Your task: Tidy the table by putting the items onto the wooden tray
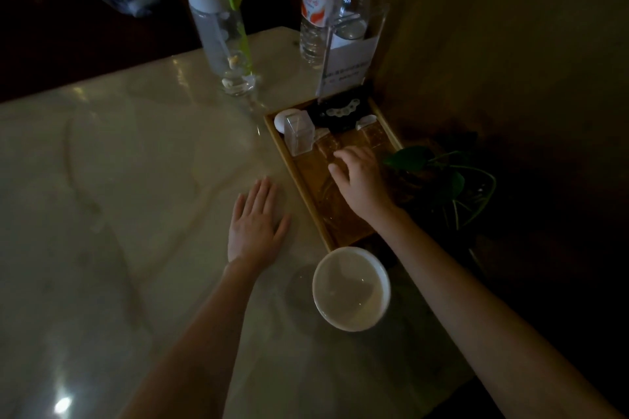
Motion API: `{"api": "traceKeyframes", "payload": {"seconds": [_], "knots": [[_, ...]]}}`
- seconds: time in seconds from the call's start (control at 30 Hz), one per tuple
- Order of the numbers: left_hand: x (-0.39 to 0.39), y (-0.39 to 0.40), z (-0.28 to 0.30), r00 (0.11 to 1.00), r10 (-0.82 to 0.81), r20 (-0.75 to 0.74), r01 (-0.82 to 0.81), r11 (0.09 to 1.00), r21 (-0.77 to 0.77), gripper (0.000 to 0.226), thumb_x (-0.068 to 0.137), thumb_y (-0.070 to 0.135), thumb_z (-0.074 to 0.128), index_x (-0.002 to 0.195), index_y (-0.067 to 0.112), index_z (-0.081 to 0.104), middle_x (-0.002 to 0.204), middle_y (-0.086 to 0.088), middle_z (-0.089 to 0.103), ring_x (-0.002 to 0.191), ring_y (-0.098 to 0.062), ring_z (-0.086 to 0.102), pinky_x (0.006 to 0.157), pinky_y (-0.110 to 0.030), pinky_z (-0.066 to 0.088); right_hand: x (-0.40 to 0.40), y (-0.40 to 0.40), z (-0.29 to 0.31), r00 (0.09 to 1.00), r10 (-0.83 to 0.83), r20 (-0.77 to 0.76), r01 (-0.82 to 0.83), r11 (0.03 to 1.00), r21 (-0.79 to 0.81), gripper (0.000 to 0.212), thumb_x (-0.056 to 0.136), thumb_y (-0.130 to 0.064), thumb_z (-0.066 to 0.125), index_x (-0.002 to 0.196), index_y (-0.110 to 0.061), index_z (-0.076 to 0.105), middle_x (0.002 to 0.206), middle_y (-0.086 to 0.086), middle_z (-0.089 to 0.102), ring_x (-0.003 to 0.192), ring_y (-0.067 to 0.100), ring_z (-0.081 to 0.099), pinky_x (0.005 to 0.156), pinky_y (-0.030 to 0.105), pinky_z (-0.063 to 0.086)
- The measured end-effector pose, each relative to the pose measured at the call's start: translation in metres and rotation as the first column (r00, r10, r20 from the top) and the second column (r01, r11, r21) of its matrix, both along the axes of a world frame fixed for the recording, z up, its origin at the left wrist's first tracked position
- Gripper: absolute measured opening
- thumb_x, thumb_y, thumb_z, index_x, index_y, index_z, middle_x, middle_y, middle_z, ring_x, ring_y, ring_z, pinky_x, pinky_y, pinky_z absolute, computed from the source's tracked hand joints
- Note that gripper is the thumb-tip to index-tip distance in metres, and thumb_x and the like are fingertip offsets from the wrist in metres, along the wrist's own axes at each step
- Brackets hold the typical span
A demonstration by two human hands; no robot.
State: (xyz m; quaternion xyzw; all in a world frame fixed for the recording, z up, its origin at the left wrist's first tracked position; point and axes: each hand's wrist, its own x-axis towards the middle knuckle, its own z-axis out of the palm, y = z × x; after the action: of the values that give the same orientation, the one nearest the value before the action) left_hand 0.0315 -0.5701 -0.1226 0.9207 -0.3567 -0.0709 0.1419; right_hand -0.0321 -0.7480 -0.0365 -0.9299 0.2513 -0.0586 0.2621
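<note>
The wooden tray [308,194] lies at the table's right edge. At its far end stand a clear plastic box [299,135], a white egg-shaped thing [281,121] and a dark pouch with pale beads [342,113]. My right hand [357,180] hovers over the tray's middle, fingers spread and curled down; whether it touches something clear there I cannot tell. My left hand [256,221] rests flat on the table just left of the tray, holding nothing. A white bowl [351,288] sits on the table in front of the tray's near end.
A tall clear bottle with a white lid [218,24] stands behind the tray, with two water bottles [316,10] and an acrylic sign holder [350,54] at the back right. A leafy plant [442,177] lies right of the tray. The marble table [119,214] spreads left.
</note>
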Motion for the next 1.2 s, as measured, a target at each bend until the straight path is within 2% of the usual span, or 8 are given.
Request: {"api": "traceKeyframes", "payload": {"seconds": [0.13,0.23,0.4,0.67,0.8,1.0,1.13,1.2], "knots": [[0.001,-0.001,0.001,1.000,0.009,0.001,-0.009,1.000,0.006,0.069,0.085,0.053,0.015,0.144,0.017,0.015,0.153,-0.002,0.013,0.137,-0.008,-0.002,0.112,-0.032,-0.002,0.018,-0.011,-0.008,0.986,0.078,-0.145,-0.084,0.996,-0.036,0.044,0.096,-0.032,0.039,0.136,-0.014,0.039,0.147,0.005,0.035,0.138,0.022,0.026,0.113,0.033,0.019],[0.001,-0.001,0.001,1.000,0.008,0.007,-0.008,1.000,0.015,0.068,0.086,0.051,0.016,0.144,0.017,0.014,0.153,-0.002,0.012,0.137,-0.008,-0.003,0.112,-0.032,-0.004,0.024,-0.018,-0.015,0.959,0.124,-0.255,-0.132,0.991,-0.018,0.051,0.096,-0.040,0.034,0.140,-0.015,0.031,0.154,0.004,0.020,0.143,0.020,0.011,0.116,0.036,0.008],[0.001,-0.001,0.001,1.000,0.009,0.000,-0.009,1.000,0.018,0.068,0.086,0.051,0.017,0.145,0.018,0.013,0.154,0.000,0.011,0.138,-0.008,-0.004,0.112,-0.031,-0.005,0.026,-0.019,-0.024,0.934,0.146,-0.327,-0.168,0.985,-0.039,0.056,0.095,-0.049,0.027,0.143,-0.019,0.025,0.156,0.002,0.016,0.144,0.018,0.007,0.116,0.042,0.001],[0.000,-0.001,0.002,1.000,0.013,-0.005,-0.013,1.000,0.017,0.068,0.086,0.052,0.016,0.145,0.019,0.012,0.154,0.000,0.010,0.137,-0.007,-0.005,0.112,-0.029,-0.007,0.026,-0.009,-0.020,0.918,0.122,-0.377,-0.132,0.991,0.001,0.062,0.094,-0.052,0.023,0.145,-0.018,0.018,0.156,0.004,0.012,0.143,0.026,0.011,0.116,0.045,0.013],[0.000,0.000,0.001,1.000,0.003,-0.007,-0.003,1.000,0.022,0.067,0.087,0.052,0.017,0.145,0.019,0.011,0.154,0.000,0.010,0.137,-0.007,-0.005,0.112,-0.029,-0.007,0.028,-0.005,-0.023,0.919,0.100,-0.382,-0.138,0.988,-0.073,0.063,0.094,-0.053,0.022,0.144,-0.017,0.019,0.156,0.006,0.013,0.142,0.027,0.014,0.115,0.045,0.013],[0.001,0.000,0.000,1.000,-0.004,0.004,0.004,1.000,0.022,0.067,0.086,0.052,0.015,0.145,0.018,0.010,0.154,0.000,0.009,0.138,-0.008,-0.006,0.112,-0.031,-0.006,0.028,-0.007,-0.024,0.910,0.114,-0.397,-0.163,0.982,-0.092,0.061,0.094,-0.052,0.021,0.145,-0.017,0.019,0.155,0.006,0.014,0.142,0.026,0.014,0.115,0.045,0.011],[0.001,0.000,0.001,1.000,-0.011,-0.028,0.012,0.999,0.030,0.070,0.085,0.053,0.012,0.145,0.018,0.009,0.154,0.001,0.007,0.137,-0.007,-0.006,0.112,-0.032,-0.006,0.027,-0.001,-0.016,0.927,0.108,-0.360,-0.174,0.972,-0.156,0.060,0.095,-0.047,0.026,0.144,-0.013,0.020,0.155,0.008,0.016,0.141,0.026,0.015,0.116,0.043,0.012],[0.004,0.000,0.006,0.996,-0.017,-0.092,0.020,0.999,0.027,0.067,0.088,0.052,0.019,0.145,0.018,0.010,0.154,0.001,0.006,0.138,-0.007,-0.005,0.112,-0.031,-0.005,0.025,0.006,-0.010,0.947,0.111,-0.300,-0.166,0.973,-0.164,0.056,0.095,-0.042,0.031,0.141,-0.011,0.026,0.152,0.010,0.023,0.139,0.026,0.021,0.114,0.042,0.018]]}}
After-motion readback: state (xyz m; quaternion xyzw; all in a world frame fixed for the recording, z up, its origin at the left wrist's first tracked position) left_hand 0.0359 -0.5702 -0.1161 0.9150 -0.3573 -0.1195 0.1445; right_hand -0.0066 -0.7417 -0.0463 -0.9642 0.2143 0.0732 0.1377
